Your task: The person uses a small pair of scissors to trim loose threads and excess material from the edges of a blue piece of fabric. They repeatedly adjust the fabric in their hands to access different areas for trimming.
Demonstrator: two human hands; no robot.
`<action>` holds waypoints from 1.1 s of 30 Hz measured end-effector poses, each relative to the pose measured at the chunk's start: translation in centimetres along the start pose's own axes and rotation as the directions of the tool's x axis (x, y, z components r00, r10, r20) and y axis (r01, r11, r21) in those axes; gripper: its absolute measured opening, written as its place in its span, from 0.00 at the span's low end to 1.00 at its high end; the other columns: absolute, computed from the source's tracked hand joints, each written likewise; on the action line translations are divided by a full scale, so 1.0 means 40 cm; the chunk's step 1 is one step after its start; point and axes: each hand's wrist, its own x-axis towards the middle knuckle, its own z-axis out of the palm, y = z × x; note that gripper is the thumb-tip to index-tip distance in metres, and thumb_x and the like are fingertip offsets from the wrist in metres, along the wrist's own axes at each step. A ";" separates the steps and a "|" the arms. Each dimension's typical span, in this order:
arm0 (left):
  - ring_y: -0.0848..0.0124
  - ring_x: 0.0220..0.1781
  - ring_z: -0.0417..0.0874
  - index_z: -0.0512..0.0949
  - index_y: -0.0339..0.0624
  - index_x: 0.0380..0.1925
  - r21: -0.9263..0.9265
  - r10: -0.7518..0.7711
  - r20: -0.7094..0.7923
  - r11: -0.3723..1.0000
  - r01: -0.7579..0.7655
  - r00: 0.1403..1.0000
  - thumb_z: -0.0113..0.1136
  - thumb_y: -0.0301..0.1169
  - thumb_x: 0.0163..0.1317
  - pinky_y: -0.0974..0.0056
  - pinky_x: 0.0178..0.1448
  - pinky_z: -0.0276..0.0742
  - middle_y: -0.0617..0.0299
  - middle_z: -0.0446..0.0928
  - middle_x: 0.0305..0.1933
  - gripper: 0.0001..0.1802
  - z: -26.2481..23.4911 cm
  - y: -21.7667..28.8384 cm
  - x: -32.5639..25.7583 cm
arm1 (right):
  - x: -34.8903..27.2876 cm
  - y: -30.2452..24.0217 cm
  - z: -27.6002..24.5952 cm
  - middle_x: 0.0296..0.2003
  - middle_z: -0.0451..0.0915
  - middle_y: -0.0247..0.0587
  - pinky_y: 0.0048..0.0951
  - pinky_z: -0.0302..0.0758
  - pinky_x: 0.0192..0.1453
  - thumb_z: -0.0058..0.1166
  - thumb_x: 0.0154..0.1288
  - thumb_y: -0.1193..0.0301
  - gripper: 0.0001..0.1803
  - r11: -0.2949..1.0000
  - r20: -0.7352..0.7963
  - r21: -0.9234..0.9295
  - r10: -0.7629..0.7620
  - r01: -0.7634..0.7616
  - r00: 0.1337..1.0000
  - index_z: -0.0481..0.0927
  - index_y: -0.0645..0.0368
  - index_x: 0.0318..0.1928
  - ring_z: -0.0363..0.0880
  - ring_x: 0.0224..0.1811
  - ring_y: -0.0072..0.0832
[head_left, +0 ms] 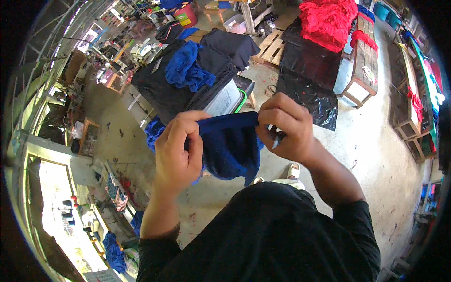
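Note:
A dark blue piece of cloth (pixel 230 152) hangs stretched between my two hands, held up in front of my body. My left hand (pixel 177 150) pinches one end of its upper edge, and a bit of blue cloth shows beyond that hand. At the other end, my right hand (pixel 287 123) grips the same edge between thumb and fingers. A small metal tool (pixel 278 139), perhaps thread snips, pokes out of the right palm; its full shape is hidden by the fingers.
Ahead stands a table draped in black cloth (pixel 218 87) with a crumpled blue cloth (pixel 188 68) on top. A red cloth pile (pixel 329 21) lies beyond, right of a wooden pallet (pixel 270 48). Wooden benches (pixel 361 70) stand to the right, sewing machines (pixel 143 49) at the far left.

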 end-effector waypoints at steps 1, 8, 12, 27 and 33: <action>0.60 0.37 0.78 0.68 0.38 0.33 -0.098 -0.075 0.033 0.992 0.078 0.997 0.51 0.11 0.52 0.64 0.44 0.73 0.51 0.78 0.38 0.12 0.011 0.005 -0.004 | -0.015 0.004 0.003 0.34 0.76 0.37 0.34 0.76 0.33 0.65 0.41 0.81 0.16 1.000 -0.026 -0.006 0.002 -0.002 1.000 0.77 0.55 0.33 0.79 0.31 0.36; 0.77 0.40 0.71 0.74 0.32 0.47 -0.569 -0.471 0.168 0.671 0.475 0.866 0.61 0.24 0.62 0.71 0.46 0.68 0.59 0.76 0.40 0.14 0.056 0.096 0.014 | -0.068 0.060 -0.008 0.37 0.76 0.42 0.31 0.71 0.29 0.64 0.41 0.78 0.15 0.979 -0.196 0.086 -0.166 0.186 0.966 0.79 0.56 0.34 0.77 0.30 0.33; 0.73 0.38 0.83 0.85 0.32 0.32 -0.200 -0.571 0.387 0.714 0.671 0.724 0.70 0.36 0.61 0.67 0.45 0.76 0.60 0.85 0.34 0.14 0.088 0.114 0.055 | -0.079 0.104 -0.035 0.37 0.77 0.43 0.31 0.70 0.28 0.64 0.42 0.76 0.15 0.952 -0.170 0.140 -0.248 0.272 0.954 0.80 0.56 0.35 0.76 0.28 0.32; 0.65 0.33 0.79 0.81 0.39 0.33 -0.028 -0.365 -0.005 0.931 0.364 0.931 0.71 0.24 0.54 0.65 0.40 0.72 0.57 0.79 0.33 0.08 0.276 0.159 0.066 | -0.171 0.197 -0.107 0.28 0.77 0.42 0.36 0.69 0.28 0.67 0.35 0.74 0.18 0.994 -0.169 0.109 0.001 0.018 0.986 0.75 0.59 0.31 0.76 0.26 0.39; 0.71 0.29 0.75 0.83 0.38 0.35 -0.074 -0.521 0.189 0.838 0.541 0.833 0.72 0.26 0.53 0.67 0.35 0.67 0.59 0.78 0.30 0.10 0.281 0.213 0.116 | -0.181 0.218 -0.138 0.27 0.75 0.41 0.35 0.65 0.27 0.63 0.38 0.69 0.13 0.976 -0.137 0.179 -0.103 0.127 0.985 0.74 0.58 0.26 0.72 0.24 0.36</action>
